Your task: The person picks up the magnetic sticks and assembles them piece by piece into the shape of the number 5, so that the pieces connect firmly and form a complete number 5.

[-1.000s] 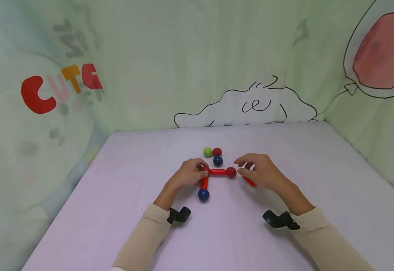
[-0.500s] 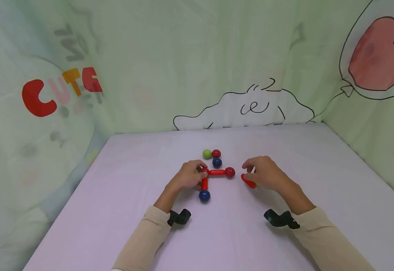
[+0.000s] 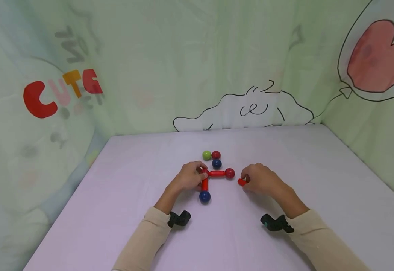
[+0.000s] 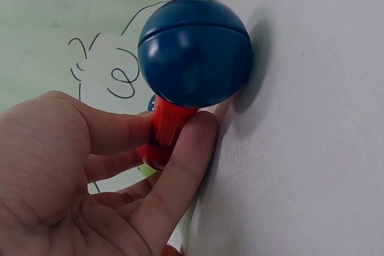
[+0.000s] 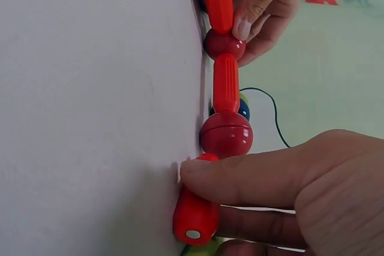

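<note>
An L-shaped build lies on the pale table (image 3: 115, 210): a blue ball (image 3: 205, 196) (image 4: 195, 52), a red rod (image 3: 204, 184) (image 4: 170, 121), a corner red ball (image 5: 224, 44), a second red rod (image 3: 217, 173) (image 5: 226, 83), and an end red ball (image 3: 229, 173) (image 5: 226, 133). My left hand (image 3: 191, 176) pinches the first rod near the corner. My right hand (image 3: 261, 180) pinches a loose red rod (image 3: 241, 182) (image 5: 195, 213) just right of the end ball, apart from it in the head view.
Three loose balls sit just behind the build: green (image 3: 206, 155), red (image 3: 215, 154) and blue (image 3: 217, 163). Printed green fabric walls (image 3: 197, 64) enclose the table at the back and on both sides. Black wrist cameras (image 3: 179, 218) sit on both forearms.
My right hand has drawn the loose red rod left and nearer the end ball, its fingers closing round it. The left hand and the build have stayed put.
</note>
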Demonstrator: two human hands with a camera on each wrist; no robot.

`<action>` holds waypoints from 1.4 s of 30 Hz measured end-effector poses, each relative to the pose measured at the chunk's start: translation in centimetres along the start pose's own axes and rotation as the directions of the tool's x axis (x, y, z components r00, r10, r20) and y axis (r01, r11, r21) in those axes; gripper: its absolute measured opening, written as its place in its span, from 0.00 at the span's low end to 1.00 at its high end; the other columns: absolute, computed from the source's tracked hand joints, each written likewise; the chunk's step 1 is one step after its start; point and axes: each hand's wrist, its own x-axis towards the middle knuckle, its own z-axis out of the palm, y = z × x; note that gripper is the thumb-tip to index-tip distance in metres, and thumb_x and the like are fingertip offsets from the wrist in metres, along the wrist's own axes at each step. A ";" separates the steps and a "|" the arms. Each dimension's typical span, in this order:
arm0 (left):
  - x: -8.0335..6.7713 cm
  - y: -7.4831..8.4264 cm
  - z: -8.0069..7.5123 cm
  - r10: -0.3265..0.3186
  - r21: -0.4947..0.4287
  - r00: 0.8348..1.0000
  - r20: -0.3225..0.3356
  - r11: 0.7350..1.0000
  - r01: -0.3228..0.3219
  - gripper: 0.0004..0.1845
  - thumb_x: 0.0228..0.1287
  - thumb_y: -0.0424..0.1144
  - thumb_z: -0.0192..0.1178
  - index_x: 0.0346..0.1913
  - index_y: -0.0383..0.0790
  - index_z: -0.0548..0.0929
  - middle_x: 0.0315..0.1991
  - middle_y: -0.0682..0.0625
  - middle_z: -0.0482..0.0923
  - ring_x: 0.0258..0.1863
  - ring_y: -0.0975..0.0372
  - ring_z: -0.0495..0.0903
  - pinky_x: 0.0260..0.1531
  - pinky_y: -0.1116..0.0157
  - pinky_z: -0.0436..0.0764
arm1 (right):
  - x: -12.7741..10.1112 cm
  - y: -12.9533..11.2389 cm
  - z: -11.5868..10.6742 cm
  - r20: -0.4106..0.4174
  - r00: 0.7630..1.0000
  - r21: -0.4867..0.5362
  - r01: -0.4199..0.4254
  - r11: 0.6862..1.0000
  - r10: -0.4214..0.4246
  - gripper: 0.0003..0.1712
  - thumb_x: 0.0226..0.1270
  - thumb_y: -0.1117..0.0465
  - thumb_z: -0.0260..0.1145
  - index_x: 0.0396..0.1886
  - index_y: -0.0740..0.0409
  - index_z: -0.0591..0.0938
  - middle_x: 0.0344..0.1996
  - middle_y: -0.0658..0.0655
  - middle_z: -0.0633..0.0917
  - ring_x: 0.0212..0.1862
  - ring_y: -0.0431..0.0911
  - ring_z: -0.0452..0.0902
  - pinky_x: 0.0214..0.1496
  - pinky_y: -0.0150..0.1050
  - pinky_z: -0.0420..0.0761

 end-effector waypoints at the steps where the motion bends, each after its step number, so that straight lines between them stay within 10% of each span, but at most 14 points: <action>1: 0.0 0.0 0.0 0.002 -0.001 1.000 0.000 1.000 -0.002 0.17 0.73 0.35 0.61 0.61 0.39 0.78 0.49 0.44 0.77 0.30 0.56 0.84 0.30 0.64 0.86 | 0.0 0.0 0.0 -0.002 1.000 -0.011 0.006 1.000 -0.006 0.18 0.58 0.64 0.76 0.48 0.62 0.86 0.35 0.56 0.84 0.39 0.50 0.78 0.41 0.44 0.85; 17: -0.1 0.1 0.2 0.001 -0.006 1.000 0.009 1.000 -0.001 0.18 0.74 0.37 0.60 0.63 0.42 0.77 0.50 0.45 0.76 0.32 0.56 0.84 0.30 0.64 0.86 | -0.2 -1.0 -0.3 -0.090 0.982 0.110 0.176 0.978 -0.167 0.15 0.61 0.61 0.75 0.48 0.58 0.88 0.33 0.51 0.84 0.37 0.47 0.75 0.36 0.36 0.80; 42: 0.0 -0.2 0.2 0.003 0.000 1.000 0.000 1.000 -0.003 0.16 0.74 0.37 0.60 0.61 0.43 0.78 0.47 0.46 0.76 0.31 0.56 0.83 0.29 0.64 0.86 | 0.6 -5.9 0.4 0.092 0.910 -0.013 0.406 0.914 -0.404 0.10 0.60 0.64 0.76 0.42 0.52 0.89 0.30 0.44 0.83 0.37 0.41 0.76 0.42 0.34 0.82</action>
